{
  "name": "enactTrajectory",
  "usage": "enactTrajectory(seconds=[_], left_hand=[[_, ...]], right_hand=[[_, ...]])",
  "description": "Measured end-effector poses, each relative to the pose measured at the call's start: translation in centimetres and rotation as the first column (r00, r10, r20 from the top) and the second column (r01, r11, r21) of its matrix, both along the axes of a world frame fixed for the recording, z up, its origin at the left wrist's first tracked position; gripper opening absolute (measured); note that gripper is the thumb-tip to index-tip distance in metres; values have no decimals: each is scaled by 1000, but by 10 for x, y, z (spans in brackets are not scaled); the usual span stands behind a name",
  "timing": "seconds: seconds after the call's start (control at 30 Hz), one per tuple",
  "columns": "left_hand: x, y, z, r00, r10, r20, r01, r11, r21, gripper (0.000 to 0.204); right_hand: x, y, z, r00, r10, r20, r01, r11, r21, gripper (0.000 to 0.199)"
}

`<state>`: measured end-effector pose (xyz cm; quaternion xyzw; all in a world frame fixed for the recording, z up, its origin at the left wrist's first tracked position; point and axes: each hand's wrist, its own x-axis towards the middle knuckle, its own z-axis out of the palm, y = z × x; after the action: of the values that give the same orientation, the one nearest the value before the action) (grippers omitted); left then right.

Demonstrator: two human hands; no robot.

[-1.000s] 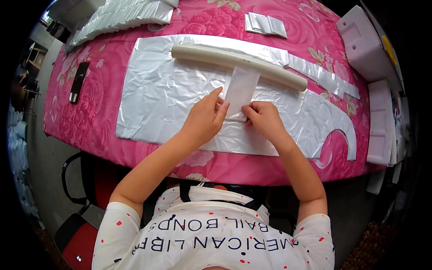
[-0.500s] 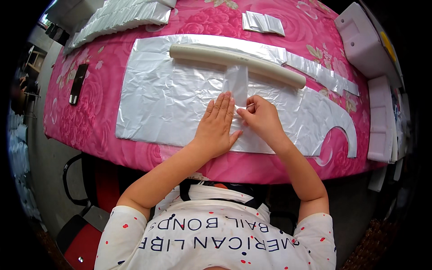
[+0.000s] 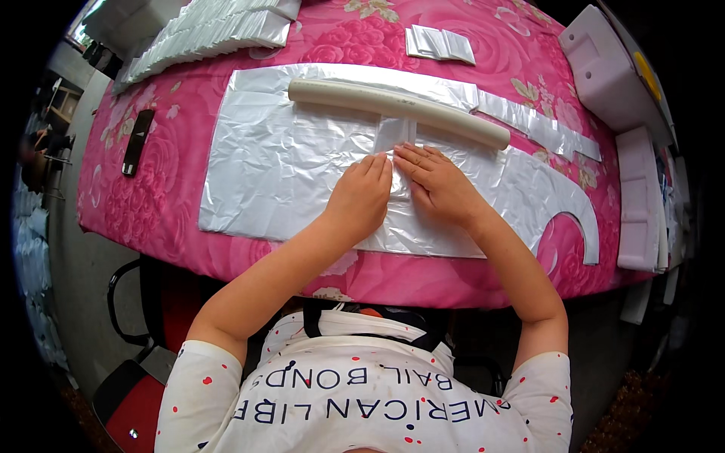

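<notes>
A narrow, clear-white folded plastic bag (image 3: 393,134) lies on a broad stack of shiny whitish plastic bags (image 3: 260,166), whose right end curves into handle shapes. My left hand (image 3: 361,192) is closed at the folded bag's left edge, fingers pressed together and bent down onto it; its thumb is hidden. Lying over the bag's near part and right edge is my right hand (image 3: 442,181), its fingers stretched out and touching the plastic. Just beyond both hands, a long pale tube (image 3: 400,108) rests slantwise across the stack, over the bag's far end.
Pink floral cloth (image 3: 177,204) covers the table. A dark phone-like object (image 3: 137,143) lies left. Rows of folded white plastic packets (image 3: 211,38) fill the far left, and a small pile (image 3: 439,44) sits at the back. White foam boxes (image 3: 604,64) stand right. A red-seated chair (image 3: 136,408) is lower left.
My right hand has gone from pinching at the bag's edge to lying over it with fingers stretched. My left fingers have drawn in and bent. Less of the narrow bag shows.
</notes>
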<state>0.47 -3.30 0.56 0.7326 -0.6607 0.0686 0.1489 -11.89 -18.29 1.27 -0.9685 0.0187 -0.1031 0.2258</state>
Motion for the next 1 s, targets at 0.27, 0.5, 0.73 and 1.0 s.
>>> enactTrajectory(seconds=[0.27, 0.5, 0.73, 1.0], left_hand=[[4, 16, 5, 976, -154, -151, 148, 988, -50, 37], [-5, 68, 5, 946, -274, -170, 271, 962, -46, 41], [-7, 66, 3, 933, -244, -263, 213, 967, -142, 43], [-8, 66, 5, 917, -239, -321, 169, 959, -229, 39]], right_hand=[[-2, 4, -3, 982, 20, 186, -24, 1000, 17, 40], [-29, 51, -9, 955, 96, 281, -81, 995, -66, 27], [-32, 41, -6, 968, 29, 248, -38, 999, 31, 30], [-36, 52, 7, 903, 80, 423, -2, 983, -181, 18]])
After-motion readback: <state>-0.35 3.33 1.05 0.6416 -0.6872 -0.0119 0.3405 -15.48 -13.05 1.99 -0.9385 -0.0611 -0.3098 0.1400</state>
